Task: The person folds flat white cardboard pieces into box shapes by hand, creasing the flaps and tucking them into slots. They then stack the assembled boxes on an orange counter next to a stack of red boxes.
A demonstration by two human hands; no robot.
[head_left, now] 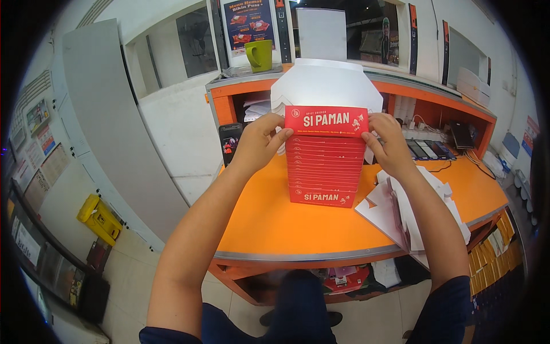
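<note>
A tall stack of red folded cardboard food boxes (325,172) with white lettering stands on the orange counter (252,226) in front of me. On top of it is a red cardboard box (326,121), its white lid (326,86) raised at the back. My left hand (264,142) pinches this box's left front corner, thumb on the front face. At the opposite corner my right hand (391,143) grips in the same way. Fingers of both hands are partly hidden behind the cardboard. Under my right forearm lie flat white cardboard blanks (378,215), overlapping and tilted.
A green mug (259,55) sits on the raised orange shelf behind. A dark phone (230,140) leans at the counter's left end. Several flat devices with cables (427,150) lie at the back right. The counter's grey front edge (309,256) curves before my legs.
</note>
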